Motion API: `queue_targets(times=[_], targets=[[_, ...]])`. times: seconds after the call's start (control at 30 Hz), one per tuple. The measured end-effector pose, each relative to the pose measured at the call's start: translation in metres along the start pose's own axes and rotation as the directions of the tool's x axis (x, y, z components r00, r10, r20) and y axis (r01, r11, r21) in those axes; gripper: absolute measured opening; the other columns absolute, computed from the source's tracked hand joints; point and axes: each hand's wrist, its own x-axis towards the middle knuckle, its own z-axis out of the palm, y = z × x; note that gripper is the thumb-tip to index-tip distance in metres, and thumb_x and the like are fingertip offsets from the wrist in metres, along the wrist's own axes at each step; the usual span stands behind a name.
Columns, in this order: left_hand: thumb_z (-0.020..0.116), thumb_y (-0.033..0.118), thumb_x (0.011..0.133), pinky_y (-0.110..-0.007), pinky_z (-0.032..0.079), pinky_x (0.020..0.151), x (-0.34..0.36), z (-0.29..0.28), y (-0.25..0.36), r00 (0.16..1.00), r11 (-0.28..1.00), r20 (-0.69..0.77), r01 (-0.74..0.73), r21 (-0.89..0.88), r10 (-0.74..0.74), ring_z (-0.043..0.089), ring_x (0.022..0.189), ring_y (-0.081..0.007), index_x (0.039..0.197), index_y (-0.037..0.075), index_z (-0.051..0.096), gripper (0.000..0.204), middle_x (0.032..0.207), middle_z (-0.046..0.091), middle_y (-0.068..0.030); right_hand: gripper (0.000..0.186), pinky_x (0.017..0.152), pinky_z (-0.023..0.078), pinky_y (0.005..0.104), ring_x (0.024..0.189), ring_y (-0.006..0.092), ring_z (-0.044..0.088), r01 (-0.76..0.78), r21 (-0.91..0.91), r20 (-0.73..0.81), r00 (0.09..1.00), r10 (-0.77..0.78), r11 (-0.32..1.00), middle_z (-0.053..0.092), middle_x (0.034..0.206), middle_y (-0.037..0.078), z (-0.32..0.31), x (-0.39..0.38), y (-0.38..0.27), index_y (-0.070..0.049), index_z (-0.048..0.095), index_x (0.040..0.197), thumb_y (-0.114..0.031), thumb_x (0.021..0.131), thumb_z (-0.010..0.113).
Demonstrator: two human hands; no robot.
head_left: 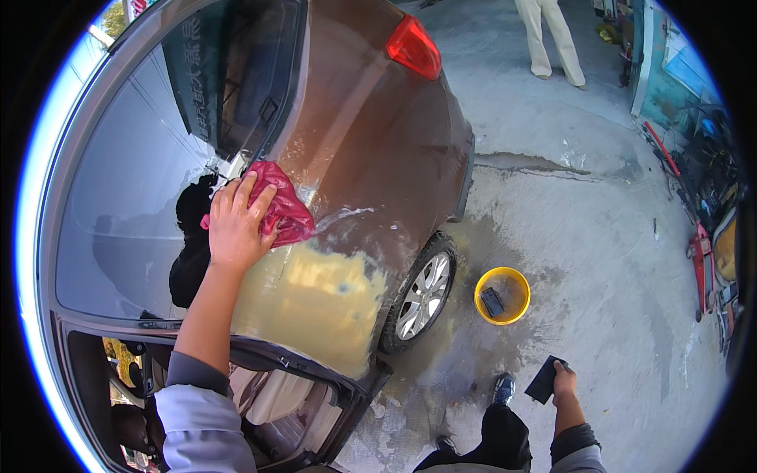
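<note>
My left hand [238, 225] presses a wet-looking, crumpled red cloth [285, 206] against the brown car's rear side panel, just below the rear side window, its fingers curved over the fabric. Below the cloth, a yellowish filler patch [311, 296] with smooth, blended edges covers the panel above the rear wheel. White wet streaks run across the brown paint [359, 169] beside it. Down at my right side, away from the car, my right hand [564, 380] grips a black, flat rectangular sanding pad [542, 381] by one edge.
A yellow bucket [479, 303] with water and a black block [492, 301] stands on wet concrete near the rear wheel [422, 293]. The car's door opening [276, 402] is at lower left. Another person [547, 35] stands far off. A red floor jack [699, 264] and clutter line the right.
</note>
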Motion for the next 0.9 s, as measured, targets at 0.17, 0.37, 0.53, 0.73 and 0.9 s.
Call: queue_targets(times=[0.17,0.37,0.53,0.73,0.9], targets=[[0.091,0.035,0.077,-0.056,0.033,0.128,-0.099,-0.052,-0.035,0.970,0.990,0.202,-0.132,-0.038,0.137,0.045,0.150,-0.0380,0.149,0.030,0.065,0.077,0.165,0.047,-0.0121,0.032,0.065,0.059,0.0386,0.078,0.0232,0.071,0.033,0.193,0.308,0.947,-0.092,0.981,0.073,0.096,0.008,0.112,-0.056,-0.038,-0.004,0.070,0.117,-0.015,0.087,0.072],[0.091,0.032,0.077,-0.056,0.029,0.128,-0.149,-0.087,-0.073,0.959,0.968,0.159,-0.246,0.057,0.234,0.043,0.150,-0.0371,0.151,0.037,0.065,0.079,0.168,0.045,-0.0119,0.038,0.085,0.058,0.0362,0.095,0.0214,0.073,0.270,0.388,0.553,0.697,-0.457,0.881,0.076,0.109,0.010,0.263,-0.211,-0.108,0.001,0.067,0.123,0.002,0.085,0.070],[0.074,0.006,0.088,-0.057,0.030,0.126,-0.175,-0.083,-0.077,0.995,0.977,0.090,-0.058,0.206,0.040,0.045,0.149,-0.0347,0.151,0.038,0.065,0.071,0.170,0.043,-0.0069,0.031,0.095,0.059,0.0379,0.101,0.0215,0.074,-0.286,0.735,0.676,0.364,-0.640,0.614,0.077,0.114,0.009,0.356,-0.341,-0.156,-0.003,0.068,0.121,0.009,0.093,0.063],[0.081,0.029,0.079,-0.063,0.017,0.133,-0.186,-0.066,-0.060,0.998,0.996,-0.005,0.055,0.071,-0.055,0.032,0.161,-0.0395,0.152,0.029,0.062,0.076,0.175,0.038,-0.0091,0.023,0.091,0.055,0.0351,0.096,0.0181,0.068,-0.237,0.825,0.526,0.654,-0.544,0.513,0.071,0.107,0.006,0.452,-0.392,-0.148,-0.004,0.064,0.118,-0.002,0.097,0.071],[0.085,0.036,0.071,-0.061,0.017,0.134,-0.184,-0.057,-0.054,0.995,0.995,-0.055,0.088,0.049,-0.085,0.029,0.162,-0.0414,0.149,0.022,0.061,0.082,0.175,0.036,-0.0126,0.051,0.088,0.055,0.0354,0.093,0.0190,0.065,0.248,0.717,0.182,0.835,-0.519,0.651,0.068,0.110,0.009,0.487,-0.383,-0.103,0.003,0.054,0.139,-0.014,0.097,0.077]])
